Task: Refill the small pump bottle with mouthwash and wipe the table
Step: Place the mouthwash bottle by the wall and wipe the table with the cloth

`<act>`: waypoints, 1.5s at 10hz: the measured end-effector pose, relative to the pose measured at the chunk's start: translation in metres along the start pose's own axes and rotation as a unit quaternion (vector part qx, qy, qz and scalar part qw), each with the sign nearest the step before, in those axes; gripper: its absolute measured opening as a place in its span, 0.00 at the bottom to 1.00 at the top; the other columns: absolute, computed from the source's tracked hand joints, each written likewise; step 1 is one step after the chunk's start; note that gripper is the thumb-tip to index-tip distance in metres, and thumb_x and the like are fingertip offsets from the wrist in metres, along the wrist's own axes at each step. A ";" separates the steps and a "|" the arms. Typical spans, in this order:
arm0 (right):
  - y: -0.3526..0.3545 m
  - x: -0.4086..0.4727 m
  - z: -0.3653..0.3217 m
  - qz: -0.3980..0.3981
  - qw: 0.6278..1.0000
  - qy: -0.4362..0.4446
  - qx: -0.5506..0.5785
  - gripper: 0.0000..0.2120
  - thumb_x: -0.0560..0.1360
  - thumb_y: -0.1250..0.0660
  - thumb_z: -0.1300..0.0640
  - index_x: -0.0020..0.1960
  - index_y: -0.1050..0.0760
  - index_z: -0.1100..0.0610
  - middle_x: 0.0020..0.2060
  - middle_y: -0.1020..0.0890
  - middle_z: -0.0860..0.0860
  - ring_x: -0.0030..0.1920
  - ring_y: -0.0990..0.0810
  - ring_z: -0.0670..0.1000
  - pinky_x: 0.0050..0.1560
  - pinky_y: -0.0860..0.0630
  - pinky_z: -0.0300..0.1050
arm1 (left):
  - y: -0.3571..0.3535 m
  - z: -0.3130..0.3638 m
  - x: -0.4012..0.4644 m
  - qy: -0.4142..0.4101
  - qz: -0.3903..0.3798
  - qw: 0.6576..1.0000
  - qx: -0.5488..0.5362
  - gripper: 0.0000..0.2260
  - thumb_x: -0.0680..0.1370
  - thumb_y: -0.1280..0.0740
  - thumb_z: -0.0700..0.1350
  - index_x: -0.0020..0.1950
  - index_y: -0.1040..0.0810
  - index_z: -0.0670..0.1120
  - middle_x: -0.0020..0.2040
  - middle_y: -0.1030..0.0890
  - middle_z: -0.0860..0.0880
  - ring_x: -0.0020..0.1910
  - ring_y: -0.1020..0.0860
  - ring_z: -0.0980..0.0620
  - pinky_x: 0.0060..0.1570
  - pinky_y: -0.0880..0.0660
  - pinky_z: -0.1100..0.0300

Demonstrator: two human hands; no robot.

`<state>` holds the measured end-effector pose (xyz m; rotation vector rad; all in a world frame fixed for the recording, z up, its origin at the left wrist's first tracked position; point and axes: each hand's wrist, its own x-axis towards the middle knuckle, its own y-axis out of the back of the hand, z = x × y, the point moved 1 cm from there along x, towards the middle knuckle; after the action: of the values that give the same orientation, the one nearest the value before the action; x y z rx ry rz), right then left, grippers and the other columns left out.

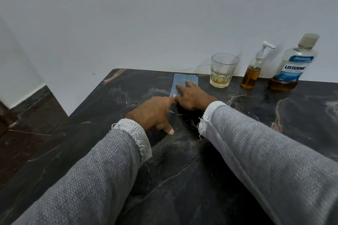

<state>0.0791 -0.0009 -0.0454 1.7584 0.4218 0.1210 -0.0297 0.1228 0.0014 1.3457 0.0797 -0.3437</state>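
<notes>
A folded blue ribbed cloth lies flat on the dark marble table near the back wall. My right hand rests on the cloth's near part with straight fingers. My left hand lies on the table just left of it, its index finger stretched toward the cloth's near corner. The small pump bottle, about half full of amber liquid with its white pump on, stands at the back right. Beside it stands the large mouthwash bottle, capped, with a little amber liquid at the bottom.
A glass tumbler with a shallow layer of yellowish liquid stands between the cloth and the pump bottle. A white wall rises directly behind the table. The table's left edge drops to a dark tiled floor.
</notes>
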 end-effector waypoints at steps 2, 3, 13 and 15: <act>0.000 0.016 0.003 0.002 1.000 -0.002 -0.004 0.30 0.81 0.49 0.41 0.79 0.49 0.52 0.78 0.50 0.60 0.78 0.52 0.62 0.77 0.52 0.58 | 0.000 0.001 0.003 -0.011 -0.003 1.000 0.026 0.39 0.67 0.21 0.49 0.74 0.35 0.47 0.71 0.28 0.46 0.69 0.29 0.44 0.67 0.31 0.48; -0.001 0.017 0.004 0.007 1.000 0.000 0.001 0.30 0.81 0.48 0.40 0.78 0.48 0.52 0.78 0.49 0.60 0.77 0.52 0.62 0.76 0.51 0.58 | -0.001 0.000 0.002 -0.016 0.002 1.000 0.027 0.37 0.68 0.22 0.50 0.73 0.33 0.48 0.70 0.27 0.46 0.68 0.29 0.45 0.67 0.31 0.49; -0.009 0.021 0.013 0.020 1.000 0.011 0.002 0.30 0.81 0.51 0.39 0.79 0.51 0.50 0.79 0.52 0.58 0.78 0.55 0.60 0.77 0.55 0.57 | -0.001 0.003 0.002 -0.002 -0.010 1.000 0.017 0.35 0.69 0.23 0.47 0.73 0.33 0.47 0.69 0.27 0.46 0.69 0.30 0.45 0.68 0.32 0.50; -0.011 0.023 0.015 0.028 0.999 0.015 0.005 0.30 0.81 0.51 0.39 0.79 0.51 0.50 0.79 0.52 0.58 0.78 0.55 0.59 0.77 0.55 0.57 | -0.002 0.003 0.003 -0.002 -0.009 1.000 0.022 0.34 0.69 0.22 0.47 0.72 0.32 0.47 0.69 0.27 0.46 0.68 0.29 0.45 0.68 0.32 0.51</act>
<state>0.1024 -0.0047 -0.0628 1.7807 0.3950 0.1853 -0.0280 0.1187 -0.0003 1.3878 0.0811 -0.3647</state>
